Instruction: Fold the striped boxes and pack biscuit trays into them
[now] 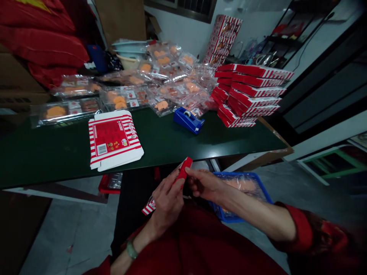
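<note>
The left hand (168,202) was closed around the middle of a narrow red-and-white striped paperboard carton (183,170), while the right hand (203,185) pinched its red upper end between the fingertips, apparently to steady that end. The carton was held between both hands in front of the body, below the edge of the green-topped table (57,162) and near a blue tray (243,175). A flat carton blank (114,139) and a blue tape dispenser (187,120) lay on the table, apparently within reach.

A red long-sleeved top (183,248) and green bangle (132,249).
</note>
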Demonstrator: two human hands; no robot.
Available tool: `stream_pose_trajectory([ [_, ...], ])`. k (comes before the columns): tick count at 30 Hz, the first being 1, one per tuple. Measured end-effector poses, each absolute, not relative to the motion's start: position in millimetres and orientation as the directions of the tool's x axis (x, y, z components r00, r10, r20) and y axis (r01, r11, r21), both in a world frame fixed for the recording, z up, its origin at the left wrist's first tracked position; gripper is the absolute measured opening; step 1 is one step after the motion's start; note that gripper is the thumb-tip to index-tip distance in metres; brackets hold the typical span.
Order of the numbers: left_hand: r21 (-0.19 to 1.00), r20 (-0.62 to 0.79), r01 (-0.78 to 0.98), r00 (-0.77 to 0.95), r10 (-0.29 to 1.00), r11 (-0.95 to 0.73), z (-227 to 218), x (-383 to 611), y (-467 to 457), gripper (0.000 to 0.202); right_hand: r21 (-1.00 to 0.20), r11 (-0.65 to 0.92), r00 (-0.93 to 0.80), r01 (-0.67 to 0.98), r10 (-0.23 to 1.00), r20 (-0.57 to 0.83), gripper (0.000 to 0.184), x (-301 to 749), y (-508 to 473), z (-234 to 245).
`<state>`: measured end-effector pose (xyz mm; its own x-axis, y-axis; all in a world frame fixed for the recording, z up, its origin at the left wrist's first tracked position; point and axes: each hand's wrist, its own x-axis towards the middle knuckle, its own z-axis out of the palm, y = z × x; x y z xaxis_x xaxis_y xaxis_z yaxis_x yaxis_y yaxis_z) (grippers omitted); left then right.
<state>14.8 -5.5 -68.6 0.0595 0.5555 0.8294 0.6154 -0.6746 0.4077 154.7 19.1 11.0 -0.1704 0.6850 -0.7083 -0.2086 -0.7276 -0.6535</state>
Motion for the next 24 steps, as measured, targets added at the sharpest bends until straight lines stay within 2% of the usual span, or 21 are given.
stream_pose_trajectory([
  [2,0.417,0.845,0.597,0.023,0.535,-0.685,-62,13,-4,0.029,-0.666,-0.709,-0.296,-0.233,0.704,-0.646,0.035,157,22,10],
  [4,0.414,0.857,0.582,0.011,0.516,-0.700,-54,10,-5,0.030,-0.749,-0.637,-0.376,-0.181,0.749,-0.546,0.040,160,25,9],
  [6,0.419,0.855,0.596,-0.006,0.518,-0.685,-46,7,-7,0.030,-0.865,-0.498,-0.340,-0.056,0.824,-0.453,0.043,159,26,7],
  [8,0.440,0.847,0.615,-0.044,0.529,-0.654,-38,5,-10,0.027,-0.919,-0.392,-0.268,0.038,0.882,-0.388,0.047,153,26,4],
  [10,0.486,0.830,0.610,-0.100,0.549,-0.625,-31,3,-13,0.026,-0.925,-0.379,-0.225,0.018,0.900,-0.373,0.054,144,22,-3],
  [12,0.545,0.806,0.563,-0.146,0.574,-0.621,-26,2,-16,0.025,-0.915,-0.392,-0.187,-0.095,0.910,-0.371,0.057,133,17,-13],
  [15,0.662,0.727,0.462,-0.207,0.654,-0.590,-18,-3,-18,0.023,-0.901,-0.391,-0.090,-0.188,0.920,-0.381,0.055,122,10,-29],
  [18,0.740,0.668,0.353,-0.276,0.691,-0.573,-12,-7,-19,0.021,-0.923,-0.364,-0.003,-0.127,0.930,-0.367,0.049,125,6,-44],
  [21,0.829,0.556,0.202,-0.402,0.727,-0.522,-11,-8,-15,0.020,-0.958,-0.281,0.107,-0.052,0.952,-0.285,0.045,144,5,-51],
  [24,0.911,0.370,0.014,-0.474,0.799,-0.413,-12,-9,-8,0.025,-0.972,-0.229,-0.035,-0.047,0.973,-0.228,0.046,169,6,-50],
])
